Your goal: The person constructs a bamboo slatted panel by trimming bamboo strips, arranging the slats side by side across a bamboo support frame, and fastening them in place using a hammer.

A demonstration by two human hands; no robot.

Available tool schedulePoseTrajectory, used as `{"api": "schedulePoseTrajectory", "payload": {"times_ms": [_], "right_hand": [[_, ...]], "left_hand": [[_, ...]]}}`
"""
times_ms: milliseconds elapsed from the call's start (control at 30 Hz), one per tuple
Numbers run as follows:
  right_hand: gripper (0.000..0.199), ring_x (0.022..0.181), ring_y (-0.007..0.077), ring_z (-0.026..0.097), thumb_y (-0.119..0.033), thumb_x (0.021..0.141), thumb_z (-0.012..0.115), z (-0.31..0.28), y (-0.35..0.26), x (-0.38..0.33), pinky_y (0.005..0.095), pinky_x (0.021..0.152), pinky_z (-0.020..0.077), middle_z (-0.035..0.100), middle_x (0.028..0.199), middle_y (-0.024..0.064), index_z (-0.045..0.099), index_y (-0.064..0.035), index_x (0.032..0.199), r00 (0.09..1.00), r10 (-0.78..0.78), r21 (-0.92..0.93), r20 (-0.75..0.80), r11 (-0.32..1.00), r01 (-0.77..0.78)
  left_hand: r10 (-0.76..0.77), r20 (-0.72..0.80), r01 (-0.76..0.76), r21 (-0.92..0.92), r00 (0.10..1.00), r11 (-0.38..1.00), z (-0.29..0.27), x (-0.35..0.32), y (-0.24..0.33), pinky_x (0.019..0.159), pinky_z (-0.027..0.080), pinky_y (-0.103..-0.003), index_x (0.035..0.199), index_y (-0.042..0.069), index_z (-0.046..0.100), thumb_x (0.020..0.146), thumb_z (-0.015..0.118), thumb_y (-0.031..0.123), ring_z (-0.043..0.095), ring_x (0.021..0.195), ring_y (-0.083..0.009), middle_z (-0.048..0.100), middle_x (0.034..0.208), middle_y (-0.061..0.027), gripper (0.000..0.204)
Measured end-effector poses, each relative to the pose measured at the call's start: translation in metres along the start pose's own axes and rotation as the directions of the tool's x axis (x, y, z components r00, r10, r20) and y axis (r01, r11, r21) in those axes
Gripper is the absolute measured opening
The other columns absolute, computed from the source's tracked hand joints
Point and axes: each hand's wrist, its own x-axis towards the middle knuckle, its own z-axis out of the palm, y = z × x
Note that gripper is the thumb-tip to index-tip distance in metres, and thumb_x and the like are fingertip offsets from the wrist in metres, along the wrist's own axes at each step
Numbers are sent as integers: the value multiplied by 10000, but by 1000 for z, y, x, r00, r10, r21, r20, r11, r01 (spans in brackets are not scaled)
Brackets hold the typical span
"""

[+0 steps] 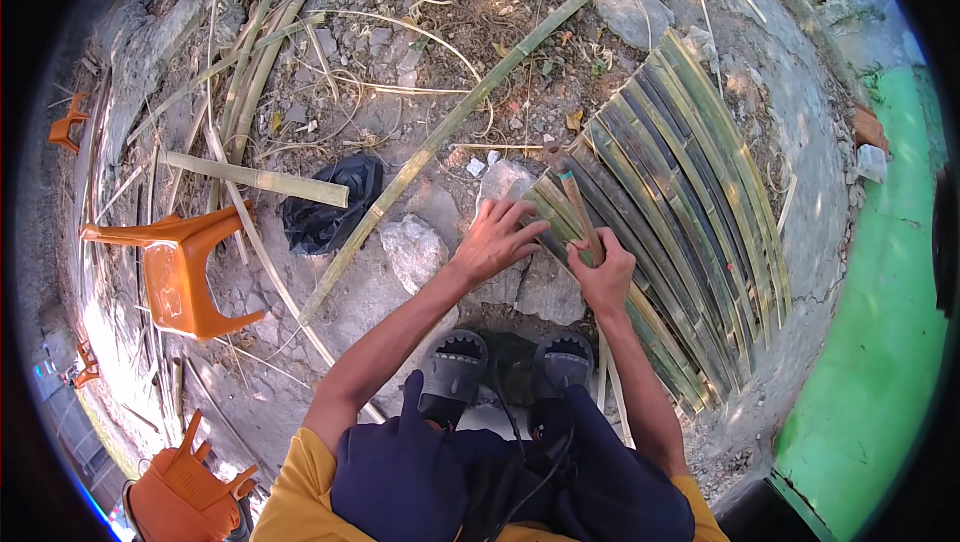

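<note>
My right hand (603,272) is closed round a brown wooden stick (580,204) with a teal band near its upper end. Whether the stick is the handle of a tool I cannot tell. Below and beside it lies a fan-like panel of split bamboo slats (690,192), green, yellow and dark, set side by side. My left hand (495,245) has its fingers apart and slightly bent, at the panel's left edge by a green bamboo slat (548,200). It appears to hold nothing. Flat stones (550,287) lie under the hands, just ahead of my feet.
A long bamboo strip (440,142) crosses the ground diagonally. Left of it are a black plastic bag (335,207), a pale rock (413,252) and an orange plastic stool (180,272). Another orange plastic seat (190,497) stands lower left. Green flooring (860,342) runs along the right.
</note>
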Motion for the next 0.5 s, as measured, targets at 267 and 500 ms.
{"api": "schedulePoseTrajectory", "payload": {"times_ms": [267,500], "right_hand": [[228,560,126,578,-120,822,826,-15,4,-13,326,560,470,745,765,66,646,-16,917,992,122,28,-44,992,-120],[228,536,103,528,-119,822,830,-25,5,-12,322,536,439,741,759,52,642,-20,905,989,101,58,-113,994,-94]], "left_hand": [[255,131,-256,-8,958,967,22,-4,-13,978,523,-391,1227,96,708,844,675,185,604,1136,-251,638,1148,-41,395],[152,37,-148,-89,988,985,19,-9,-11,949,528,-393,1168,86,683,860,667,137,605,1078,-254,604,1044,-42,313]]}}
